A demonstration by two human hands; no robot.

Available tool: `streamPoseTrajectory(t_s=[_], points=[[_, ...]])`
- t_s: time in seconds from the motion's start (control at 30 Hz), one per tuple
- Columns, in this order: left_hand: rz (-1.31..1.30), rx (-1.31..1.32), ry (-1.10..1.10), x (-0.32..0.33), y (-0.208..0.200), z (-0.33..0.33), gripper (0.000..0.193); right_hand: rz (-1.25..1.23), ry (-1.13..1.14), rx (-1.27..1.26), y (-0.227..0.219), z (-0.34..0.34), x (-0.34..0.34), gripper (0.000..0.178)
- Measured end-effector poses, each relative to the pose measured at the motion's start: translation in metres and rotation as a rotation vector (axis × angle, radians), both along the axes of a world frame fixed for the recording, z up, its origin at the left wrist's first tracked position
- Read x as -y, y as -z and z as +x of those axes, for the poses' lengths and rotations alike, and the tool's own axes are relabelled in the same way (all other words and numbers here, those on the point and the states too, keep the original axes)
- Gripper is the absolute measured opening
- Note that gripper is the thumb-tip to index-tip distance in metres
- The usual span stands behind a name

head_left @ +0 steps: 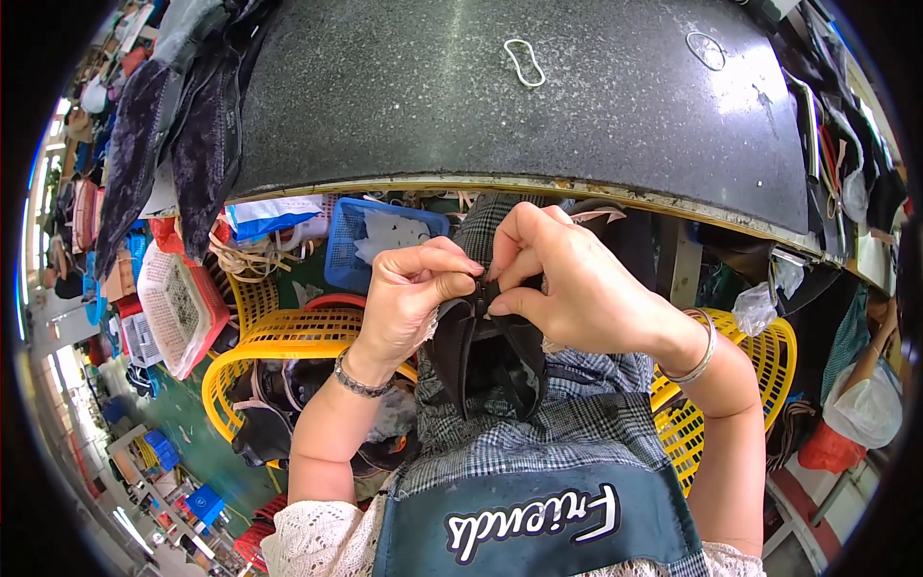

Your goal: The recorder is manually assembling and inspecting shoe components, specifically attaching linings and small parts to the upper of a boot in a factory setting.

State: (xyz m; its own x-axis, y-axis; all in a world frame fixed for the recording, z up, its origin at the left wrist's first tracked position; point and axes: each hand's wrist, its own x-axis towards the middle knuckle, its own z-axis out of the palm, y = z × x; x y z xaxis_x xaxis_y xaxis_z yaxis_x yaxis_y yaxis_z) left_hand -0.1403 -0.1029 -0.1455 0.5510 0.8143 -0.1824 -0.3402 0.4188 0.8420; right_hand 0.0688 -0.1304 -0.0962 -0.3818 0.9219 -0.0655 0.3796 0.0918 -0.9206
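Note:
My left hand (409,293) and my right hand (567,279) meet just in front of the table edge, fingertips almost touching. Both are closed, thumb and forefinger pinching the upper end of a black fabric piece (450,358). Its two dark sides hang down from my fingers in a V above my lap, with a narrow strip along them that looks like zipper tape. The small part right between the fingertips is mostly hidden. Beneath the piece lies my grey checked apron (577,418) with a dark green panel (423,514).
A dark speckled tabletop (385,96) carries a pale elastic loop (525,63) and a thin ring (707,51). Yellow baskets (279,332) flank me, the left one holding black pieces. A blue basket (338,252) sits under the edge. Dark fabric strips (204,144) hang at left.

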Motion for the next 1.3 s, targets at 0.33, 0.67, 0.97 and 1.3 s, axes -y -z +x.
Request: streamPoseTrajectory(t_s=[0.33, 0.67, 0.97, 1.3], points=[[-0.056, -0.092, 0.089, 0.003, -0.008, 0.002, 0.017, 0.017, -0.001, 0.009, 0.000, 0.007, 0.006, 0.020], [-0.092, -0.287, 0.170, 0.005, -0.018, 0.004, 0.017, -0.021, 0.045, 0.026, -0.005, 0.009, 0.012, 0.020], [-0.131, -0.161, 0.103, 0.007, -0.013, 0.007, 0.011, 0.269, -0.034, -0.057, 0.001, 0.007, 0.017, 0.024], [-0.128, -0.203, 0.123, 0.008, -0.013, 0.018, 0.011, 1.015, 0.071, 0.433, 0.010, -0.009, 0.023, 0.036]])
